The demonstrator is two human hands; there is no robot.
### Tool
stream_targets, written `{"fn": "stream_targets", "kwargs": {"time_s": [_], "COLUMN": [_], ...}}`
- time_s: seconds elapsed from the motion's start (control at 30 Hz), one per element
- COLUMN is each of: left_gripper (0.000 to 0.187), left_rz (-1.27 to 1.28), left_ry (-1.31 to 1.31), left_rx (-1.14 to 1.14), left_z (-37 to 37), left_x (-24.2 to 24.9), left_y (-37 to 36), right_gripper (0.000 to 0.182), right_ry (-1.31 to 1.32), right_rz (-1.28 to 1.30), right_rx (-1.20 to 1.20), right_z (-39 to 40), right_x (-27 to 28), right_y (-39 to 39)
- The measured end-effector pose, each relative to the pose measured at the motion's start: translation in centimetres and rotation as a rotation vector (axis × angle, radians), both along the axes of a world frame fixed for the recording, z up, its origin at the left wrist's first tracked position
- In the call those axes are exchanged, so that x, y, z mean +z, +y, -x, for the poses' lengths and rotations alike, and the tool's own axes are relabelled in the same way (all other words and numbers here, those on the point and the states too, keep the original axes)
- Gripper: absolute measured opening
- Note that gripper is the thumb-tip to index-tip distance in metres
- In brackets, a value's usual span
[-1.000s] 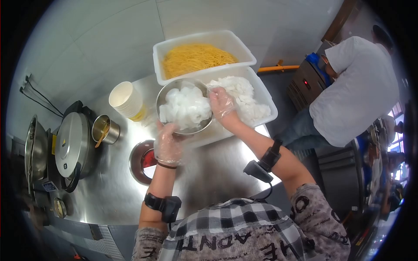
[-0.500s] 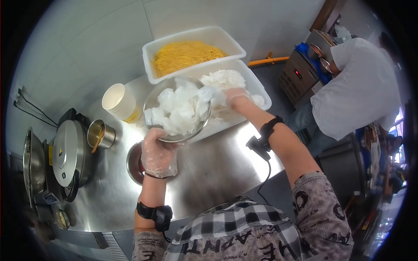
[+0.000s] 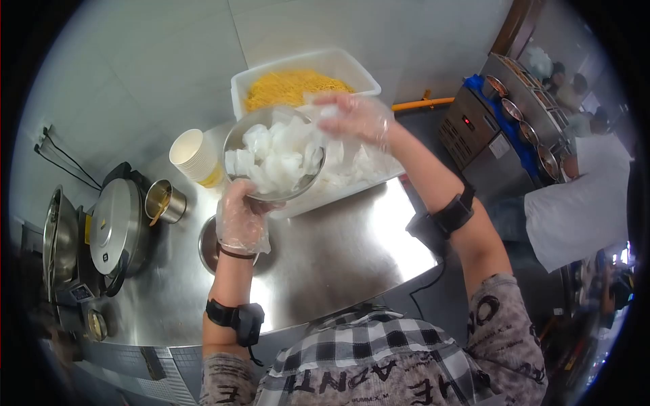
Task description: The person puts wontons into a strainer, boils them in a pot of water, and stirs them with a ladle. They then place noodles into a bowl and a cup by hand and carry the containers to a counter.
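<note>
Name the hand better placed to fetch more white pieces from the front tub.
Likely the right hand: it is raised by the front tub, while the left hand holds the metal bowl.

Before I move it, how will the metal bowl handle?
The metal bowl is probably stiff, given its shiny wall. It may feel slippery to the plastic-gloved left hand. The heaped white contents could spill if it tilts.

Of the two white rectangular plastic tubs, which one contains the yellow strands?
The rear white rectangular plastic tub, nearer the tiled wall, contains the yellow strands; the front tub, partly hidden by the round metal bowl, contains white pieces.
</note>
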State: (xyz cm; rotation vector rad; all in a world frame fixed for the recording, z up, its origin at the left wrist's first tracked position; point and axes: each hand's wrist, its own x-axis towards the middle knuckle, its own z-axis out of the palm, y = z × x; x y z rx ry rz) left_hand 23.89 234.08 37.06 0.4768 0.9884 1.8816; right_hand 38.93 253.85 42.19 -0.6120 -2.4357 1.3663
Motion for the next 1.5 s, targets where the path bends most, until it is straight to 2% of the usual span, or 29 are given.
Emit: {"fn": "stream_targets", "kwargs": {"time_s": [0.03, 0.07, 0.13, 0.23, 0.3, 0.4, 0.43, 0.5, 0.53, 0.57, 0.63, 0.7, 0.77, 0.8, 0.87, 0.93, 0.97, 1.03, 1.07, 1.1, 1.13, 1.17, 1.23, 1.27, 1.33, 1.37, 1.43, 1.47, 1.5], "left_gripper": [0.046, 0.048, 0.049, 0.051, 0.051, 0.045, 0.045, 0.032, 0.032, 0.024, 0.018, 0.011, 0.016, 0.022, 0.02, 0.018, 0.019, 0.021, 0.03, 0.04, 0.04, 0.045, 0.051, 0.053, 0.049, 0.049, 0.045, 0.045, 0.043], "left_rz": [-0.001, 0.019, 0.036, 0.069, 0.025, -0.029, -0.03, 0.046, 0.046, 0.051, 0.062, 0.004, 0.009, 0.018, 0.013, 0.006, 0.016, 0.043, 0.061, 0.071, 0.07, 0.085, 0.097, 0.095, 0.12, 0.122, 0.036, 0.041, 0.028], "left_ry": [0.001, 0.006, 0.01, -0.067, -0.134, -0.131, -0.132, -0.25, -0.249, -0.252, -0.257, -0.217, -0.204, -0.186, -0.21, -0.226, -0.18, -0.127, -0.11, -0.093, -0.09, -0.122, -0.146, -0.129, -0.183, -0.18, -0.194, -0.199, -0.216], "left_rx": [0.002, 0.02, 0.037, -0.002, -0.093, -0.153, -0.153, -0.121, -0.125, -0.082, -0.046, -0.069, -0.034, 0.007, 0.001, 0.001, -0.046, -0.112, -0.145, -0.177, -0.19, -0.223, -0.275, -0.344, -0.417, -0.447, -0.45, -0.496, -0.558], "left_z": [0.0, 0.1, 0.0, -0.6, -0.3, -0.2, 0.0, 0.9, 1.3, 1.5, 1.2, 0.2, -2.0, -2.9, -4.3, -5.8, -6.3, -8.4, -10.1, -11.8, -13.5, -15.1, -18.5, -20.1, -23.1, -24.6, -27.3, -28.3, -29.2], "left_x": [-0.5, -1.3, -2.3, -3.4, -4.6, -5.2, -5.6, -6.3, -6.3, -6.2, -5.3, -4.0, -2.4, -1.9, -2.0, -2.2, -2.5, -2.3, -1.6, -1.3, -1.5, -1.9, -2.9, -3.5, -5.0, -6.1, -8.8, -10.8, -13.1], "left_y": [-0.1, -0.2, -0.2, -0.1, -0.2, -0.8, -1.1, -2.2, -2.8, -3.5, -4.6, -5.0, -4.8, -4.6, -3.8, -3.3, -3.0, -2.9, -2.9, -2.9, -2.8, -2.7, -2.0, -1.9, -1.1, -0.9, -0.2, 0.3, 1.1], "right_gripper": [0.059, 0.058, 0.057, 0.046, 0.022, 0.028, 0.028, 0.028, 0.034, 0.041, 0.04, 0.053, 0.07, 0.074, 0.08, 0.081, 0.081, 0.08, 0.08, 0.069, 0.059, 0.059, 0.074, 0.074, 0.067, 0.067, 0.052, 0.052, 0.051], "right_ry": [0.091, -0.027, 0.067, 0.038, 0.358, 0.457, 0.456, 0.428, 0.083, -0.284, -0.556, -0.501, -0.274, -0.247, -0.213, 0.173, 0.187, 0.418, 0.429, 0.456, 0.48, 0.491, 0.381, 0.388, 0.146, 0.145, 0.557, 0.553, 0.48], "right_rz": [-0.012, -0.068, -0.31, -0.343, -0.437, -0.361, -0.362, -0.337, -0.728, -1.103, -1.174, -0.658, 0.256, 0.3, 0.349, 0.888, 0.883, 0.902, 0.909, 0.814, 0.715, 0.707, 0.418, 0.417, -0.136, -0.139, 0.083, 0.07, 0.175], "right_rx": [-0.027, -0.073, 0.028, -0.037, 0.002, -0.135, -0.134, -0.25, -0.27, -0.277, -0.21, -0.301, -0.168, -0.171, -0.186, -0.261, -0.261, 0.044, 0.028, -0.018, -0.06, -0.068, 0.068, 0.046, -0.129, -0.158, -0.263, -0.308, -0.491], "right_z": [0.3, 0.7, 1.8, 4.0, 6.3, 5.7, 6.0, 7.1, 7.6, 7.3, 2.4, 0.7, -1.5, -2.9, -4.9, -6.2, -6.9, -9.0, -10.4, -11.9, -13.4, -15.2, -19.3, -21.7, -27.2, -30.2, -36.4, -39.1, -42.0], "right_x": [1.3, 3.0, 6.2, 10.9, 12.4, 17.0, 17.0, 16.4, 13.9, 10.9, 6.8, 6.0, 0.6, -1.5, -3.7, -4.3, -3.9, -2.8, -2.4, -1.7, -0.8, -0.2, 1.2, 2.4, 4.6, 3.8, 1.0, -0.5, -2.1], "right_y": [-0.2, -0.2, -0.8, -2.5, -0.6, -1.1, -0.4, 2.6, 6.4, 9.5, 5.9, 2.6, 1.3, -0.7, -4.0, -5.5, -5.0, -4.1, -4.0, -4.0, -4.2, -4.9, -7.6, -8.9, -11.0, -10.9, -10.1, -10.6, -11.8]}}
